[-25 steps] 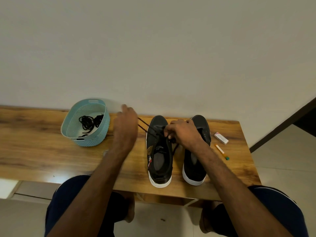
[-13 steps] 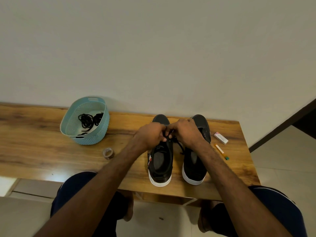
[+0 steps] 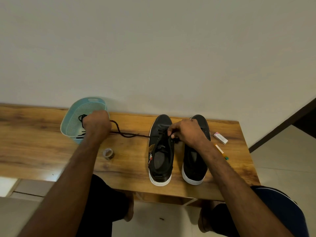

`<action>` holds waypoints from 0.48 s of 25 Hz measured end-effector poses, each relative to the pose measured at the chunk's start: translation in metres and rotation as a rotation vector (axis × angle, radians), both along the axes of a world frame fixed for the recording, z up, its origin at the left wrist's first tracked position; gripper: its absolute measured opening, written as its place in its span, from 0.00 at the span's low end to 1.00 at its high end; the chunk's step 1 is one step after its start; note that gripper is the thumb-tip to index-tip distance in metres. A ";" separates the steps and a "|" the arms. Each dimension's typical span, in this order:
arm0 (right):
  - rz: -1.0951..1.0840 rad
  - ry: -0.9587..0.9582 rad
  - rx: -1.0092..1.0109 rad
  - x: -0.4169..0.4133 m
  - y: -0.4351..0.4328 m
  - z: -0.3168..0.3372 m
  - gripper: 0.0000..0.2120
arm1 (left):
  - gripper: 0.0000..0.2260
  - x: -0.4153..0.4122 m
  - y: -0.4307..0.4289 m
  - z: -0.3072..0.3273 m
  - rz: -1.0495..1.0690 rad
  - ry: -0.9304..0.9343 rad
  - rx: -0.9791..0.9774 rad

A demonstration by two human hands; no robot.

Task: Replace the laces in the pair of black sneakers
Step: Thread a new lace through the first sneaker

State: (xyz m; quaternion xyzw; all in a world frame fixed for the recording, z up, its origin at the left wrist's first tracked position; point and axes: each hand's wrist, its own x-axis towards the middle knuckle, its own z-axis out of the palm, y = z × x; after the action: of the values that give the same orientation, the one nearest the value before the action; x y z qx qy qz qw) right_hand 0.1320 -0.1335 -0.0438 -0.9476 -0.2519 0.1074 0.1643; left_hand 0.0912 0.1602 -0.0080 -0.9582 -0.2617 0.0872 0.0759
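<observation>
Two black sneakers with white soles stand side by side on the wooden table, the left sneaker and the right sneaker. A black lace runs from the left sneaker's eyelets leftward across the table. My left hand grips the lace's far end in a fist over the light blue basket. My right hand rests on the sneakers' throats and pinches the lace at the left sneaker's eyelets. More black laces lie in the basket, partly hidden by my left hand.
A small roll of tape lies on the table between basket and sneakers. A small white box and an orange pen lie right of the sneakers. The wall runs close behind the table. My knees show below the front edge.
My left hand has swung left from the sneaker to the basket, drawing the lace out across the table. My right hand stayed at the eyelets.
</observation>
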 end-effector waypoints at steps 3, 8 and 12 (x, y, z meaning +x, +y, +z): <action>-0.025 0.095 0.165 0.001 -0.002 -0.002 0.12 | 0.13 -0.004 -0.014 -0.013 -0.131 0.092 -0.174; -0.204 0.109 0.282 0.006 0.010 -0.015 0.09 | 0.31 0.001 -0.079 -0.024 -0.250 0.025 -0.643; -0.100 0.098 0.109 0.007 0.018 -0.020 0.12 | 0.23 0.003 -0.113 -0.039 -0.338 0.121 -0.728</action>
State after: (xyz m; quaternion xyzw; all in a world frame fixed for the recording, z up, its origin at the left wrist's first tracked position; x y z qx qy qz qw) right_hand 0.1387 -0.1155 -0.0641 -0.9423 -0.2016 0.1313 0.2328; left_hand 0.0942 0.0473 -0.0465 -0.9451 -0.0476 0.2169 -0.2396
